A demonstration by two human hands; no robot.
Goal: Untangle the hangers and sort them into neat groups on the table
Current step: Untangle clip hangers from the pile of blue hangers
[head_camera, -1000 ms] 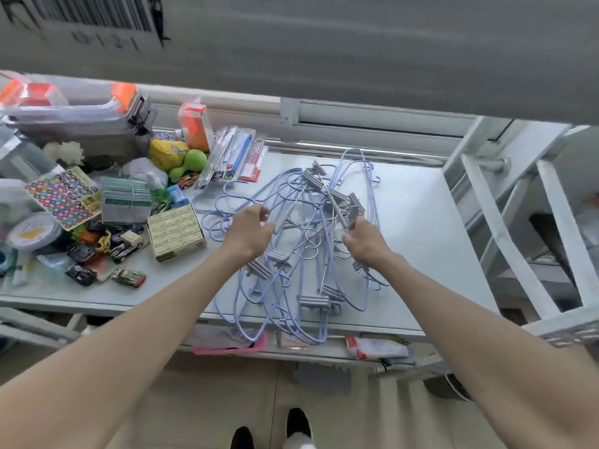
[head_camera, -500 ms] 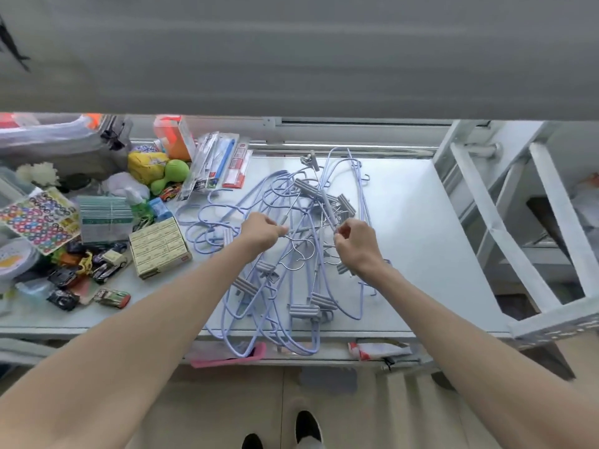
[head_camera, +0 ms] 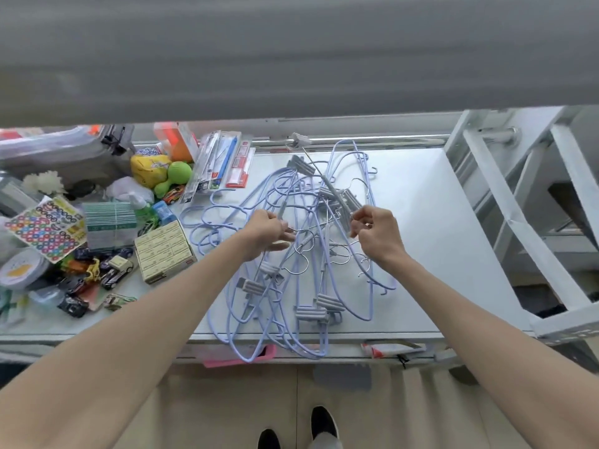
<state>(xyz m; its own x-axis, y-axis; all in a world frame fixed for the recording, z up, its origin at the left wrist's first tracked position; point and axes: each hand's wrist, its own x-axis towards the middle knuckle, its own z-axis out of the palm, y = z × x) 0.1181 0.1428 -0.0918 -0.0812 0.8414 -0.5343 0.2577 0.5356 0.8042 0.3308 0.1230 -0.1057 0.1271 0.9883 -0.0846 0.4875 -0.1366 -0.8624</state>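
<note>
Many pale blue hangers (head_camera: 291,254) are lying tangled at the table's (head_camera: 421,222) centre, some overhanging its six o'clock edge. Thin wire is being pinched by the left hand (head_camera: 267,233) and the right hand (head_camera: 376,233). Light, springy, snag-prone frames are judged best gripped at the hooks. Clutter (head_camera: 81,238) is crowding nine o'clock; three o'clock is lying free.

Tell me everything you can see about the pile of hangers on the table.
The hangers are thin, pale lilac coated wire with metal hooks, several carrying grey ribbed clips. They lie flat in one tangled heap mid-table, some loops overhanging the near edge. The left hand and right hand each pinch a piece.
</note>
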